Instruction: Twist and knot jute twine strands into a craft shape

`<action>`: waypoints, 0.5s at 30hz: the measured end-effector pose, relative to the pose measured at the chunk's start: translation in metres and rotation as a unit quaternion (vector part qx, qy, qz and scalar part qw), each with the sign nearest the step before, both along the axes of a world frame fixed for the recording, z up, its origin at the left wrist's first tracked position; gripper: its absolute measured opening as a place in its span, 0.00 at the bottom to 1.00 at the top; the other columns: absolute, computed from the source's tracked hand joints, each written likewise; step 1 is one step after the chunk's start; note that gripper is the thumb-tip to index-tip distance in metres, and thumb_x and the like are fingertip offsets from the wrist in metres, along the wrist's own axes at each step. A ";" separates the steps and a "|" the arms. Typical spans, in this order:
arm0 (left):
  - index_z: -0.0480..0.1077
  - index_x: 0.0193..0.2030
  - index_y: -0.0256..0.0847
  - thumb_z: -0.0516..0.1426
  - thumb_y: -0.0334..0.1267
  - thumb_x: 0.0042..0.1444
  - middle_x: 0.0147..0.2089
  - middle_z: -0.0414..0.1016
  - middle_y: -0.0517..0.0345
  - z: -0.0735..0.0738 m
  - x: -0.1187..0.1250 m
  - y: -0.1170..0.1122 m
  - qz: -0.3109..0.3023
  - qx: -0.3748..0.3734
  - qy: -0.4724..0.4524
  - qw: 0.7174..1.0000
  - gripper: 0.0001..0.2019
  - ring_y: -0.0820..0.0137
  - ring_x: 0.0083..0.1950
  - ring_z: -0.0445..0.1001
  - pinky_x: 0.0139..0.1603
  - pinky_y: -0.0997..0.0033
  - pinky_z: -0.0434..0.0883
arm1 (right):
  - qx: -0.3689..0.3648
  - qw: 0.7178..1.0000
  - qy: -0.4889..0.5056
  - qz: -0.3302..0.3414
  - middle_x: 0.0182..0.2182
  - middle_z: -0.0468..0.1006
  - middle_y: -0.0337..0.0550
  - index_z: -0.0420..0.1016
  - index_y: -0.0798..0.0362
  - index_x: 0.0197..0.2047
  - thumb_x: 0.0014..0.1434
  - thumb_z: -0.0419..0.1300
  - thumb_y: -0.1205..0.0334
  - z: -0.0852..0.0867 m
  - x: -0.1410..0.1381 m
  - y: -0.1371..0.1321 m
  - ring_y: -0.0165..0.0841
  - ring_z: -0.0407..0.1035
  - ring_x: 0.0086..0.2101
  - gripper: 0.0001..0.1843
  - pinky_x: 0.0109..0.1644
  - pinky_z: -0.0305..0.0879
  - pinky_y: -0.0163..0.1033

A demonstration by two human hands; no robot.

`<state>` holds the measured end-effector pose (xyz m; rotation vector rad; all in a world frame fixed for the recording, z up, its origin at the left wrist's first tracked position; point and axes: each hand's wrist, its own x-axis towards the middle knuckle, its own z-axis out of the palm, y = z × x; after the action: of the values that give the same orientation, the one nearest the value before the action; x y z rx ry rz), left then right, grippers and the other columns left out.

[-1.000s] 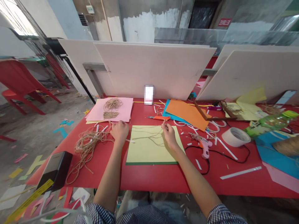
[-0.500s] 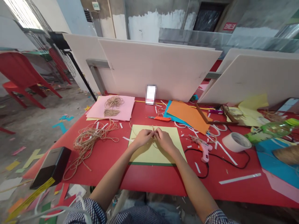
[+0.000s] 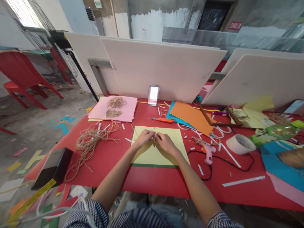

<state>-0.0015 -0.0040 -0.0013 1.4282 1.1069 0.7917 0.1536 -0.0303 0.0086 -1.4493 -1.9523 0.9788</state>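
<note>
My left hand and my right hand meet near the top of a pale yellow sheet, pinching thin jute twine between their fingertips. The sheet has a dark green strip along its near edge. To the left lies a loose tangle of jute twine. A pink sheet beyond it carries a twine coil and a flattened twine shape.
The red table is strewn with paper strips. An orange-handled utility knife, orange card, pink glue gun and tape roll lie on it. White boards stand behind.
My hands have come together from apart, and my left hand has moved right off the loose twine onto the yellow sheet. Both now pinch the twine at the sheet's upper middle.
</note>
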 end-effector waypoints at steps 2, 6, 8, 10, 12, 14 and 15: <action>0.65 0.19 0.39 0.52 0.52 0.51 0.20 0.67 0.58 -0.002 0.001 0.001 0.007 -0.029 -0.025 0.999 0.19 0.74 0.24 0.62 0.28 0.72 0.59 | -0.012 0.998 0.057 0.011 0.25 0.72 0.39 0.67 0.51 0.27 0.66 0.48 0.52 -0.002 0.001 0.003 0.32 0.65 0.29 0.19 0.35 0.55 0.36; 0.65 0.19 0.38 0.56 0.55 0.50 0.17 0.59 0.63 -0.003 0.000 0.004 0.010 -0.063 -0.080 0.995 0.21 0.77 0.20 0.55 0.24 0.73 0.52 | -0.053 0.986 0.160 0.021 0.22 0.62 0.35 0.63 0.51 0.25 0.62 0.53 0.45 -0.001 0.003 0.005 0.29 0.57 0.26 0.21 0.32 0.52 0.36; 0.65 0.18 0.38 0.57 0.57 0.50 0.15 0.51 0.68 0.000 -0.003 0.005 0.007 -0.056 -0.103 0.993 0.23 0.79 0.19 0.48 0.23 0.73 0.47 | -0.084 0.976 0.198 0.022 0.21 0.56 0.32 0.61 0.50 0.25 0.60 0.54 0.44 0.002 0.003 0.005 0.28 0.52 0.23 0.21 0.29 0.49 0.35; 0.67 0.18 0.37 0.58 0.58 0.50 0.15 0.44 0.70 0.002 -0.005 0.004 0.003 -0.048 -0.123 0.991 0.24 0.80 0.19 0.44 0.23 0.73 0.43 | -0.113 0.968 0.223 0.025 0.20 0.52 0.31 0.59 0.50 0.25 0.59 0.56 0.44 0.005 0.004 0.003 0.27 0.47 0.22 0.20 0.27 0.45 0.35; 0.68 0.19 0.37 0.58 0.60 0.49 0.16 0.41 0.71 0.005 -0.005 0.003 -0.002 -0.046 -0.140 0.989 0.26 0.80 0.19 0.42 0.23 0.72 0.41 | -0.128 0.963 0.236 0.030 0.20 0.50 0.30 0.58 0.50 0.25 0.58 0.56 0.44 0.006 0.004 0.003 0.26 0.44 0.22 0.20 0.26 0.42 0.35; 0.70 0.20 0.36 0.59 0.62 0.48 0.16 0.39 0.72 0.006 -0.006 0.002 -0.005 -0.049 -0.156 0.987 0.26 0.80 0.19 0.40 0.23 0.72 0.41 | -0.124 0.962 0.240 0.033 0.20 0.50 0.30 0.58 0.50 0.25 0.57 0.56 0.45 0.006 0.005 0.004 0.26 0.44 0.22 0.20 0.26 0.41 0.35; 0.70 0.21 0.36 0.60 0.62 0.48 0.16 0.39 0.72 0.007 -0.006 0.002 -0.008 -0.052 -0.163 0.985 0.26 0.80 0.19 0.40 0.23 0.72 0.40 | -0.119 0.963 0.239 0.034 0.20 0.50 0.30 0.58 0.50 0.25 0.57 0.56 0.45 0.006 0.006 0.004 0.26 0.44 0.22 0.20 0.26 0.41 0.35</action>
<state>-0.0071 -0.0022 0.0054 1.1687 0.8708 0.9056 0.1592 -0.0263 0.0147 -1.1283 -1.5776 1.4788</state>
